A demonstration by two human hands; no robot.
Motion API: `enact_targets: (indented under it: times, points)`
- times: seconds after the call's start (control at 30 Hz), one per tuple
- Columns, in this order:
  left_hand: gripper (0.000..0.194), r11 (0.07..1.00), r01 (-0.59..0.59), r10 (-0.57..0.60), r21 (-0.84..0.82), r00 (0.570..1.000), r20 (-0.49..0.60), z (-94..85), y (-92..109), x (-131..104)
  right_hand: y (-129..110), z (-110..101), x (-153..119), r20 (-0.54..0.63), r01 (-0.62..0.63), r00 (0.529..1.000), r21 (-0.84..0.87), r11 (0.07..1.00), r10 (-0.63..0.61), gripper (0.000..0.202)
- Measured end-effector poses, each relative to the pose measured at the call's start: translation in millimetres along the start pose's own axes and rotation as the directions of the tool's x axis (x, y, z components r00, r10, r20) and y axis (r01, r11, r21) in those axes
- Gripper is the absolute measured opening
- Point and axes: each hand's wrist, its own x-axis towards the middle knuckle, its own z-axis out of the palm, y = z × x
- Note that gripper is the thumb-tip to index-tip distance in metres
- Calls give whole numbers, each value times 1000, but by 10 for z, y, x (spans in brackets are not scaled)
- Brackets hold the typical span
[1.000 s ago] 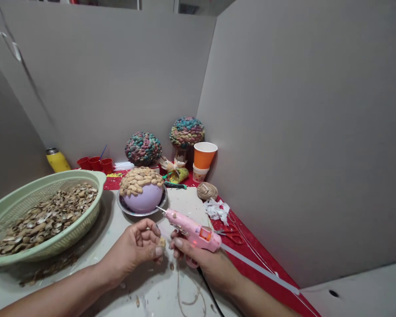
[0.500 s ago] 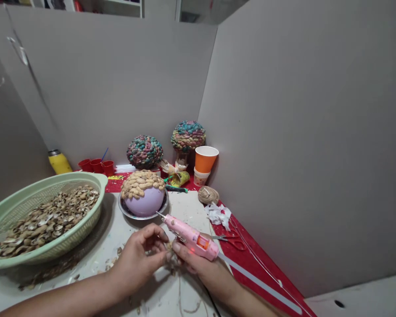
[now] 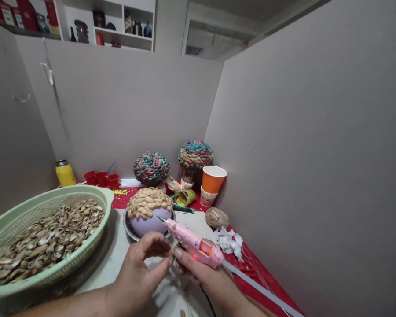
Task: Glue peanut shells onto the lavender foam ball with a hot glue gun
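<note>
A pink glue gun (image 3: 194,242) with a red light lies across my right hand (image 3: 198,264), its metal tip pointing up-left toward a lilac ball (image 3: 148,225). Tan peanut shells (image 3: 150,202) cover the ball's top, and it rests in a metal bowl (image 3: 128,225). My left hand (image 3: 148,264) has thumb and forefinger curled together around a small shell piece (image 3: 172,252), which the right fingertips also touch. At the left stands a green basket (image 3: 100,237) full of peanut shells (image 3: 53,237).
Two multicoloured shell-covered balls (image 3: 152,168) stand at the back, beside an orange cup (image 3: 214,179). Red cups (image 3: 101,178) and a yellow bottle (image 3: 65,174) are back left. Twine (image 3: 217,218) and white tissue (image 3: 229,241) lie at right, near a grey partition (image 3: 300,154).
The camera view has tilted upward, so more shelf shows and the table items sit lower. Both hands remain close together, with the glue gun still in the right one.
</note>
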Motion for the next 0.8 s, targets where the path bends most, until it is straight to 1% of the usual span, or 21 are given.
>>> enact_targets:
  times: [0.1, 0.17, 0.23, 0.27, 0.33, 0.4, 0.47, 0.53, 0.63, 0.7, 0.8]
  points:
    - [13, 1000, -3, 3, -14, 1000, -29, -34, -90, 6, 27, 43, 74, -44, 19, 999, -22, 1000, -19, 40]
    - [13, 999, 11, -11, -46, 1000, -10, -45, -152, 15, 98, 40, 109, -57, 40, 998, -27, 999, -42, 40]
    - [14, 994, 51, -51, -99, 999, 5, -47, -199, 33, 196, 2, 125, -51, 39, 998, -37, 999, -40, 43]
    - [16, 987, 85, -85, -136, 996, 8, -46, -212, 46, 246, -26, 122, -61, 23, 998, -48, 999, -26, 44]
    - [21, 956, 178, -179, -235, 984, 16, -47, -214, 77, 323, -85, 96, -138, -14, 990, -84, 996, 2, 42]
    - [28, 896, 272, -276, -351, 960, 39, -58, -186, 112, 353, -130, 55, -214, -48, 977, -120, 992, 22, 40]
    - [36, 825, 336, -341, -455, 937, 74, -85, -140, 150, 331, -148, 22, -227, -63, 973, -125, 990, 33, 41]
    - [40, 750, 376, -375, -544, 919, 120, -122, -91, 184, 271, -143, 8, -212, -51, 977, -91, 995, 31, 39]
    - [35, 653, 439, -381, -617, 895, 233, -170, -35, 209, 168, -123, 14, -190, -2, 982, -19, 1000, -1, 36]
    - [30, 613, 488, -378, -621, 872, 312, -180, -17, 202, 122, -116, 22, -140, 15, 990, 17, 1000, -12, 36]
    - [27, 554, 573, -398, -604, 819, 412, -162, -11, 160, 98, -110, 28, -38, 30, 999, 54, 998, -28, 33]
